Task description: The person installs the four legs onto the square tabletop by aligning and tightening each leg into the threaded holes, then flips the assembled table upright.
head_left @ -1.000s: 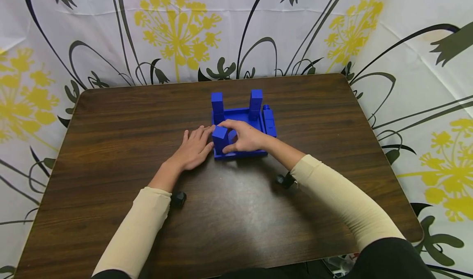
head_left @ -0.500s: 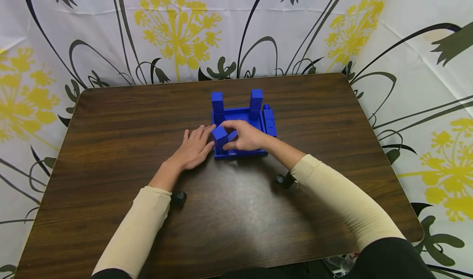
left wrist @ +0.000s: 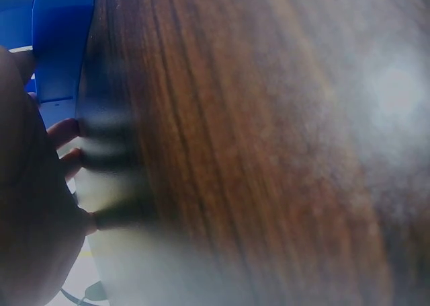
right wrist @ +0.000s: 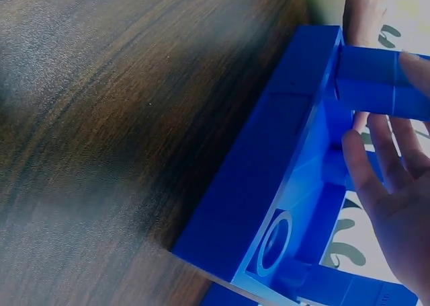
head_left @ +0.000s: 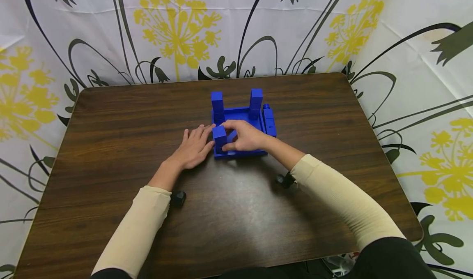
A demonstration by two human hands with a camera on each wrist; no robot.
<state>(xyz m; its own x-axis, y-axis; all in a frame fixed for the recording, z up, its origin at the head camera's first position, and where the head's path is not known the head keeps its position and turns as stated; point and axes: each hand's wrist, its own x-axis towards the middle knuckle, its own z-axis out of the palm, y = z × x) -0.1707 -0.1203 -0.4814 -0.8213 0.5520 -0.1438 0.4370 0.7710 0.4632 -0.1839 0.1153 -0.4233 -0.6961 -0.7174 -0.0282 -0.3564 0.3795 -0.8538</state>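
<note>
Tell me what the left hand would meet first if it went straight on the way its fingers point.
Most likely the left side of the blue tray: the index finger of the left hand points toward it. Depth is unclear here, so that fingertip may already be touching it.

A tray (head_left: 242, 155) of smooth blue plastic, its walls faintly satiny, sits on a brown wood-grained surface (head_left: 129, 127) that turns glossy in front of the tray, where light spreads in a hazy glare. The far left post (head_left: 217, 103), far right post (head_left: 256, 102) and near left post (head_left: 220, 134) of the tray, and the piece (head_left: 269, 123) just to its right, look like the same plastic. Behind the tray hangs printed white cloth (head_left: 236, 20), matt and lightly creased. Nearer than the tray, snug beige fabric sleeves (head_left: 340, 192) meet matt black cloth (head_left: 391, 260).
</note>
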